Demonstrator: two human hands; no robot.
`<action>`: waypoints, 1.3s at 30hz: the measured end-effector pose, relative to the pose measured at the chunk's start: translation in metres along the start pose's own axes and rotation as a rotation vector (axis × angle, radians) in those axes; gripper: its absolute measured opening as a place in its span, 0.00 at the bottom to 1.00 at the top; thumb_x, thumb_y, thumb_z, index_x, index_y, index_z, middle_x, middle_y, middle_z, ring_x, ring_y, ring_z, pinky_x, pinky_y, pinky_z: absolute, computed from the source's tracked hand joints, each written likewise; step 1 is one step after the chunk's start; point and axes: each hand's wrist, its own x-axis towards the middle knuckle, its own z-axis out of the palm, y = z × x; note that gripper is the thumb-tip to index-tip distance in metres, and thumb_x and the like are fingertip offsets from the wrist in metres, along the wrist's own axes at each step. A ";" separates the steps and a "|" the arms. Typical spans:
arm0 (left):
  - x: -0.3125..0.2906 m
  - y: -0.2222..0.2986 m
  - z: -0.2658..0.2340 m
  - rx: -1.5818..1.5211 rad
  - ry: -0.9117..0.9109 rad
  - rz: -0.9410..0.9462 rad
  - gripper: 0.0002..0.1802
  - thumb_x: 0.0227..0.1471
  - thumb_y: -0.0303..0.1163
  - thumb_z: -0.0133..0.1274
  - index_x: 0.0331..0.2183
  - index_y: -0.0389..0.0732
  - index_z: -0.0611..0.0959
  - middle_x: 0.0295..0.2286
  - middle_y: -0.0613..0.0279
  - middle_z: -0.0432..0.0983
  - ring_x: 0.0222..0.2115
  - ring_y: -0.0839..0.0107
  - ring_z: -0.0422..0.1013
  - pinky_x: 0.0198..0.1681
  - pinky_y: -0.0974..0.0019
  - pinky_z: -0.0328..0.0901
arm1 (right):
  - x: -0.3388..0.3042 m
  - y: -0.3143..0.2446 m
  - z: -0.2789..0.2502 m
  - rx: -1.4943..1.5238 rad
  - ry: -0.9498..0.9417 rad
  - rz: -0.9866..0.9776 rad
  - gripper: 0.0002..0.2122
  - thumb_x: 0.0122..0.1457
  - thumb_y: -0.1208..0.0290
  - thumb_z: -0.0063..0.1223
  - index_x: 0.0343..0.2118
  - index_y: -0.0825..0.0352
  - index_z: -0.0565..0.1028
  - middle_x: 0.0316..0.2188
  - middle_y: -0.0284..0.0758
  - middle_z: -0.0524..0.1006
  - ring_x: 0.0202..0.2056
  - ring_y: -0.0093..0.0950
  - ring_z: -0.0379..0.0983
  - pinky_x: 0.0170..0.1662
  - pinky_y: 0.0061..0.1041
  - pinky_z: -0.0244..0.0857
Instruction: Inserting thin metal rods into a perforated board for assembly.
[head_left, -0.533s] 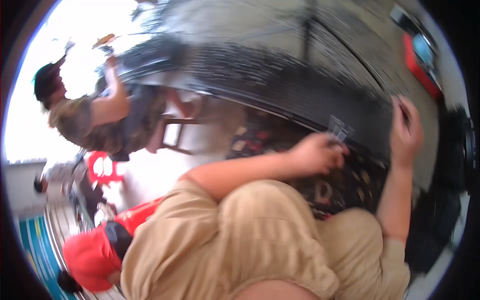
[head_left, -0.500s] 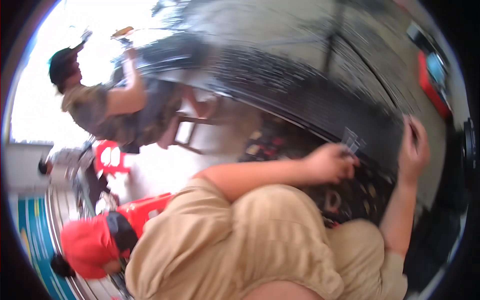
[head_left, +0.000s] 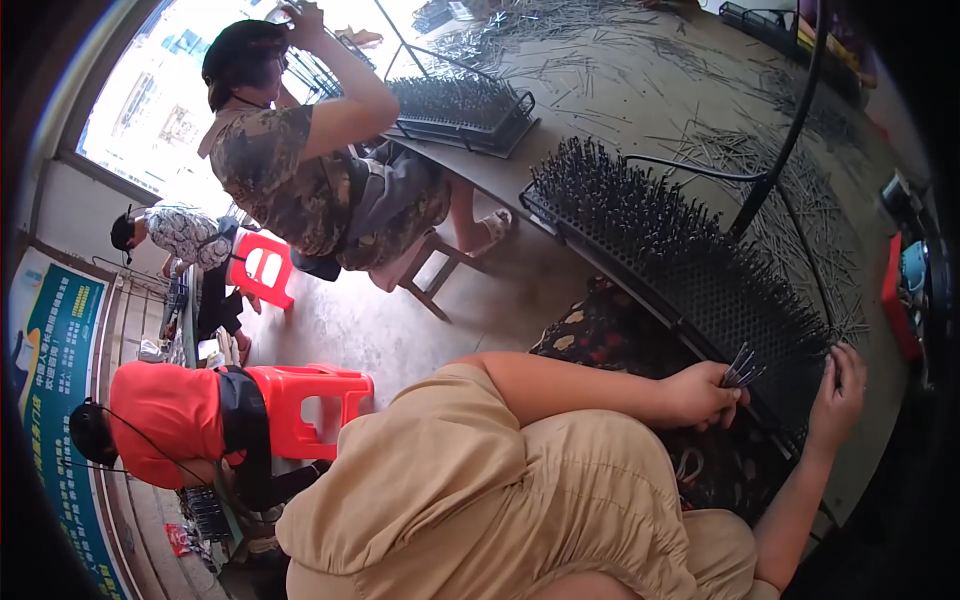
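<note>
My left hand (head_left: 704, 394) is closed around a small bundle of thin metal rods (head_left: 742, 366), whose tips fan out past the fingers. It is just in front of a long black perforated rack (head_left: 715, 290), over my lap. Many thin dark rods (head_left: 620, 205) stand upright in the rack's holes, thickest toward its far left end. At the rack's near right end, my right hand (head_left: 838, 398) has its fingers bent and drawn together by the last rods. Whatever is between those fingertips is too small to make out.
Loose rods (head_left: 800, 200) lie scattered over the grey table (head_left: 590, 110). A black bent-tube stand (head_left: 790, 130) rises behind the rack. At the left, a person in a patterned shirt (head_left: 270, 170) sits by another rack (head_left: 460, 110). Red plastic stools (head_left: 310, 385) and a person in red (head_left: 165, 420) are lower left.
The view has swung and sharpened from a blurred frame. Both my hands now appear lower in the picture. My left hand still holds the rods. The seated person's arm is raised higher.
</note>
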 end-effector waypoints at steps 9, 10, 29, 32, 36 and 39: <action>0.001 0.001 0.008 0.071 -0.069 0.233 0.10 0.64 0.32 0.40 0.40 0.41 0.76 0.21 0.70 0.72 0.21 0.82 0.66 0.26 0.74 0.62 | -0.018 -0.074 -0.003 0.817 -0.260 0.523 0.08 0.59 0.82 0.51 0.42 0.73 0.74 0.35 0.32 0.76 0.37 0.18 0.72 0.43 0.16 0.65; 0.003 -0.001 0.008 0.073 -0.069 0.236 0.10 0.64 0.32 0.40 0.40 0.41 0.76 0.21 0.70 0.72 0.21 0.82 0.66 0.26 0.74 0.62 | -0.019 -0.074 -0.006 0.817 -0.258 0.520 0.08 0.59 0.82 0.51 0.42 0.73 0.74 0.35 0.32 0.76 0.37 0.18 0.72 0.43 0.16 0.65; 0.005 -0.009 0.002 0.052 0.053 0.311 0.05 0.62 0.29 0.43 0.36 0.39 0.72 0.22 0.68 0.69 0.22 0.79 0.64 0.27 0.72 0.63 | -0.015 -0.075 -0.009 1.095 -0.256 0.630 0.03 0.58 0.77 0.53 0.34 0.67 0.72 0.31 0.35 0.77 0.28 0.19 0.70 0.30 0.17 0.61; -0.008 0.008 0.009 0.185 0.131 0.057 0.07 0.62 0.30 0.42 0.38 0.38 0.73 0.23 0.69 0.70 0.22 0.80 0.64 0.27 0.75 0.61 | -0.010 -0.046 -0.017 1.082 -0.096 0.647 0.10 0.57 0.78 0.53 0.41 0.67 0.70 0.30 0.36 0.78 0.27 0.18 0.70 0.28 0.14 0.61; -0.002 0.003 0.015 0.111 0.078 -0.118 0.11 0.64 0.34 0.40 0.40 0.41 0.75 0.23 0.70 0.69 0.18 0.84 0.56 0.19 0.80 0.52 | -0.008 -0.005 -0.020 0.515 0.303 0.251 0.11 0.58 0.81 0.54 0.44 0.69 0.69 0.31 0.35 0.79 0.30 0.17 0.73 0.33 0.15 0.66; 0.001 0.009 0.013 0.061 0.033 -0.182 0.11 0.64 0.35 0.40 0.41 0.40 0.74 0.24 0.69 0.72 0.19 0.85 0.59 0.19 0.80 0.54 | -0.009 -0.003 -0.019 0.381 0.330 0.163 0.11 0.58 0.83 0.53 0.43 0.71 0.69 0.32 0.35 0.79 0.35 0.18 0.75 0.39 0.16 0.69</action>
